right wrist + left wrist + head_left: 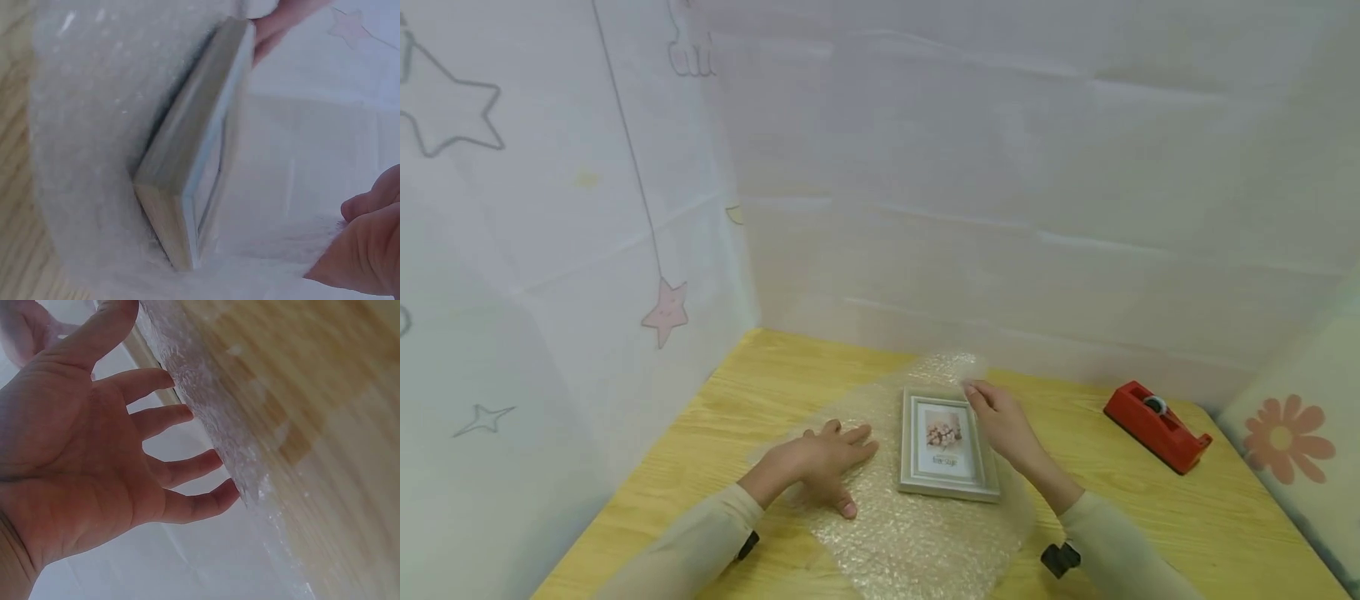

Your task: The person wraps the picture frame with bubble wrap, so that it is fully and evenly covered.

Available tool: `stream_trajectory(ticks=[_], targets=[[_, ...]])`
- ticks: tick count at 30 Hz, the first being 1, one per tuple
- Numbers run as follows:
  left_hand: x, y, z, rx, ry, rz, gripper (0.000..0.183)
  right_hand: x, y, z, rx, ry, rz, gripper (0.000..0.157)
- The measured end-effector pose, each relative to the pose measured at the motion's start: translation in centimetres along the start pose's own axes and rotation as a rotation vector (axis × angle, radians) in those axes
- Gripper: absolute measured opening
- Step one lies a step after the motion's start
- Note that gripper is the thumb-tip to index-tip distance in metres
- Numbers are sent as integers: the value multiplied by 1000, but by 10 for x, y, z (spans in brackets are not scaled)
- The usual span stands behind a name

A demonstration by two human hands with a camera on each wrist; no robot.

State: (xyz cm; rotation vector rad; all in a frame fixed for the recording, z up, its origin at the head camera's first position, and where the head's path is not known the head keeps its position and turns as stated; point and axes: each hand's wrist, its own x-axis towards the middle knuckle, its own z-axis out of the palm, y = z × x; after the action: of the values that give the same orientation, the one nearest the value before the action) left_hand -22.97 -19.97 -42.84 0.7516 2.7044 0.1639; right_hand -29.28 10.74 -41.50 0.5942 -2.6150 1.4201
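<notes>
A picture frame (907, 442) with a silvery-beige border and a flower print lies face up on a sheet of bubble wrap (917, 542). To its left, my left hand (826, 460) rests on the bubble wrap with fingers spread; the left wrist view shows the fingertips (209, 461) touching the sheet. My right hand (1006, 423) pinches an edge of the bubble wrap by the frame's upper right corner. In the right wrist view the pinched part of the sheet rises beside the frame (187, 137), between thumb and fingers (369, 240).
A red tape dispenser (1157, 427) with a tape roll stands at the table's right side. The yellow wood-grain table (775, 367) meets pale cloth walls (1000, 208) at the back and sides. Stars and a flower (1289, 438) decorate the side walls.
</notes>
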Motion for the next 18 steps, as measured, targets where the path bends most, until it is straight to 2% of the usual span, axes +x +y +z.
stream_trajectory(ticks=[4,10,18], targets=[[2,4,-1,5,-10,-19,106,4,-4,20,-68,-22,-41,31],[4,4,-2,21,-14,-23,106,5,-8,46,-68,-57,-22,34],[5,1,0,28,-18,-23,106,4,-3,69,-118,-121,-40,27]])
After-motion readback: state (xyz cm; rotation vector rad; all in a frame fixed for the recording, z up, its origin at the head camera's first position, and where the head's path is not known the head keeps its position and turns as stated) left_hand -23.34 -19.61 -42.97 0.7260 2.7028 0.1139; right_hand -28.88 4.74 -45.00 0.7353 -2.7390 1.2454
